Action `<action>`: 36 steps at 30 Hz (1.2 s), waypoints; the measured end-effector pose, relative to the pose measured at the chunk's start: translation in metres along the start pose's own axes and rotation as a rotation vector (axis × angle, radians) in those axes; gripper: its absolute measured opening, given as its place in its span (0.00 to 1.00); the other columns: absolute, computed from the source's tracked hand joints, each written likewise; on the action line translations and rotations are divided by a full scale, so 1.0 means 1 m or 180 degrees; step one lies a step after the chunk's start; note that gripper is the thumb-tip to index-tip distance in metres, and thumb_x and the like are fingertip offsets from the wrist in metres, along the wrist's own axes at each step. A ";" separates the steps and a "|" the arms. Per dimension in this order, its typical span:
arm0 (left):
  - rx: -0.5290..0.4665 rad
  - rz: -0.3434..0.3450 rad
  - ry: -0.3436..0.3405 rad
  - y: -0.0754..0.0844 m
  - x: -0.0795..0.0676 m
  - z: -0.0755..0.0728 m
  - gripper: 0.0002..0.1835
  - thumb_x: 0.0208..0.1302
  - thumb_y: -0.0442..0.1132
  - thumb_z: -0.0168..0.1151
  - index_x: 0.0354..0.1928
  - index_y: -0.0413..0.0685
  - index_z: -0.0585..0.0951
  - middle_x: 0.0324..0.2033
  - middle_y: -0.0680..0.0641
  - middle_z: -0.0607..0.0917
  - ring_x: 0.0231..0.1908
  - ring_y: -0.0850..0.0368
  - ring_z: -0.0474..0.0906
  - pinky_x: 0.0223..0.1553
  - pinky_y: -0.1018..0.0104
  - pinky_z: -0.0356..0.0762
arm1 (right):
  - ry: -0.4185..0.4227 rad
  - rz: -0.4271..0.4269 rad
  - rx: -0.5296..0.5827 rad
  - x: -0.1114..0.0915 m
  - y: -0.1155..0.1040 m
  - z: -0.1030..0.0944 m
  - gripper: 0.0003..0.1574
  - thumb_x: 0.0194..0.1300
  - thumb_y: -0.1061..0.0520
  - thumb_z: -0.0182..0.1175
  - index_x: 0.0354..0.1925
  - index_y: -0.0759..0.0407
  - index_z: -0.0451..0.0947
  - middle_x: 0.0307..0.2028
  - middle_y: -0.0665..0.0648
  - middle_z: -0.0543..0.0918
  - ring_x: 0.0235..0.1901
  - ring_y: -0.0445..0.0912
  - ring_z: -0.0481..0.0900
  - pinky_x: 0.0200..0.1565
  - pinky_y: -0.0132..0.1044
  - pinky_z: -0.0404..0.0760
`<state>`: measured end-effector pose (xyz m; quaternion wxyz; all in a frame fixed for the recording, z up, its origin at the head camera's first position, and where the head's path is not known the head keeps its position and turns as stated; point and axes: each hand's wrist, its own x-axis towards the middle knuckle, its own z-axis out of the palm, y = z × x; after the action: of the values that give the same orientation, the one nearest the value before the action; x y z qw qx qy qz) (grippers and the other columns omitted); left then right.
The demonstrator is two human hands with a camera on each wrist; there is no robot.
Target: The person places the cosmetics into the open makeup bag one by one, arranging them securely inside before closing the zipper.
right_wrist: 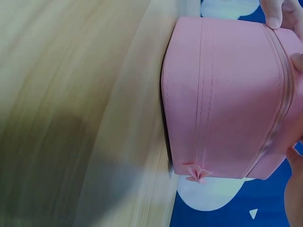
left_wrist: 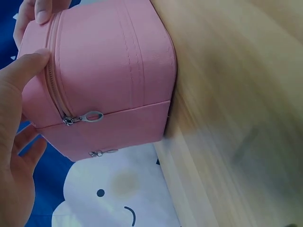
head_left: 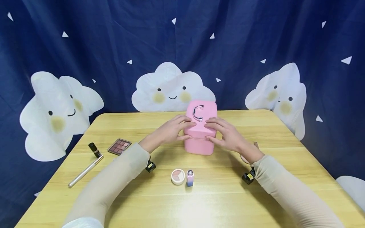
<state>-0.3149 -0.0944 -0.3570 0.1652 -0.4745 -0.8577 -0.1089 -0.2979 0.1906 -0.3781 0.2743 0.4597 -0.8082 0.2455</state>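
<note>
A pink zippered cosmetic case [head_left: 199,146] stands upright near the back of the table, its lid down and a silver handle [head_left: 198,113] on top. My left hand [head_left: 172,129] holds the lid from the left, and my right hand [head_left: 228,134] holds it from the right. Both thumbs lie on the front by the zip seam, with the other fingers over the top. In the left wrist view a metal zipper pull [left_wrist: 92,116] hangs at the side seam. The right wrist view shows a small pink bow [right_wrist: 196,172] low on the case.
A round three-colour compact [head_left: 178,176] and a small pink-and-blue bottle [head_left: 190,178] stand in front. To the left lie an eyeshadow palette [head_left: 119,146], a black-capped tube [head_left: 95,150] and a slim silver stick [head_left: 85,171]. My right forearm partly hides a round item [head_left: 244,159].
</note>
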 end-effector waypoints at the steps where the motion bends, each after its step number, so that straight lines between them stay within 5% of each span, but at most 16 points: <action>1: 0.0012 0.0007 0.0025 0.001 -0.003 -0.001 0.28 0.65 0.53 0.64 0.65 0.52 0.75 0.61 0.45 0.73 0.65 0.48 0.64 0.69 0.58 0.59 | -0.0022 -0.0004 0.0015 0.001 -0.002 0.001 0.29 0.56 0.52 0.71 0.55 0.59 0.79 0.57 0.59 0.78 0.62 0.56 0.70 0.66 0.47 0.65; 24: 0.0358 0.0050 0.0346 0.029 -0.048 -0.021 0.28 0.62 0.53 0.66 0.61 0.49 0.78 0.55 0.44 0.77 0.59 0.47 0.69 0.63 0.56 0.68 | -0.0232 -0.0405 -0.0074 0.006 -0.034 0.004 0.32 0.64 0.42 0.64 0.59 0.59 0.75 0.61 0.60 0.75 0.64 0.58 0.67 0.66 0.53 0.64; 30: 0.0452 0.0114 0.0420 0.037 -0.049 -0.025 0.27 0.60 0.52 0.68 0.59 0.48 0.79 0.52 0.45 0.78 0.55 0.48 0.72 0.58 0.56 0.73 | -0.0321 -0.0386 -0.0001 0.000 -0.034 -0.003 0.34 0.62 0.46 0.68 0.62 0.58 0.74 0.63 0.59 0.73 0.65 0.56 0.67 0.67 0.48 0.64; 36: 0.0474 0.0221 0.0228 0.033 -0.046 -0.030 0.26 0.61 0.50 0.69 0.58 0.48 0.79 0.53 0.44 0.78 0.56 0.48 0.73 0.60 0.56 0.71 | -0.0325 -0.0322 0.0034 -0.003 -0.030 -0.006 0.34 0.60 0.48 0.70 0.61 0.58 0.75 0.62 0.59 0.74 0.64 0.55 0.68 0.67 0.45 0.64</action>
<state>-0.2587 -0.1234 -0.3460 0.2343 -0.4861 -0.8400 -0.0559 -0.2692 0.1829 -0.3720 0.2424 0.5135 -0.7954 0.2119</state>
